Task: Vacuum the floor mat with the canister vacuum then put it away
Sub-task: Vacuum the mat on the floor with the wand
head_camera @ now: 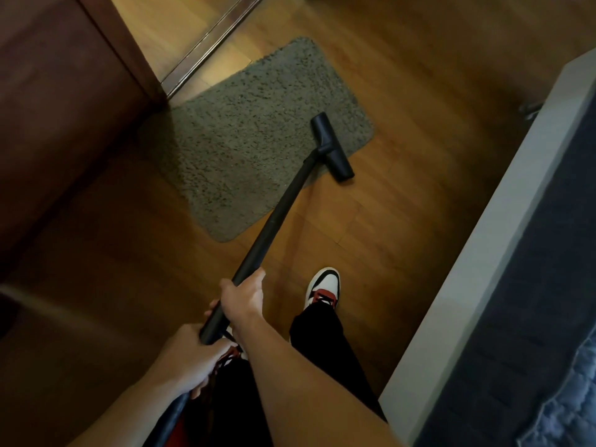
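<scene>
Floor (403, 91): warm brown wood boards, spreading ahead of and around both hands.
Cabinet (58, 108): dark wooden panel, far off to the left of the left hand.
Bed (483, 253): white frame with a dark grey side, running along to the right of the right hand.
Floor mat (258, 130): grey, shaggy, rounded corners, flat on the boards well ahead of both hands.
Wand (280, 204): black tube slanting from the hands forward and right, out to the mat.
Nozzle (332, 146): black T-shaped head at the wand's far end. It sits on the mat's right edge, and its nearer tip is over bare floor.
Hose (172, 414): dark, dropping away just below the left hand.
Right hand (243, 298): the forward hand, fingers wrapped round the wand.
Left hand (190, 359): just behind the right, curled round the wand's near end.
Shoe (324, 285): white, red and black, on the boards just right of the right hand.
</scene>
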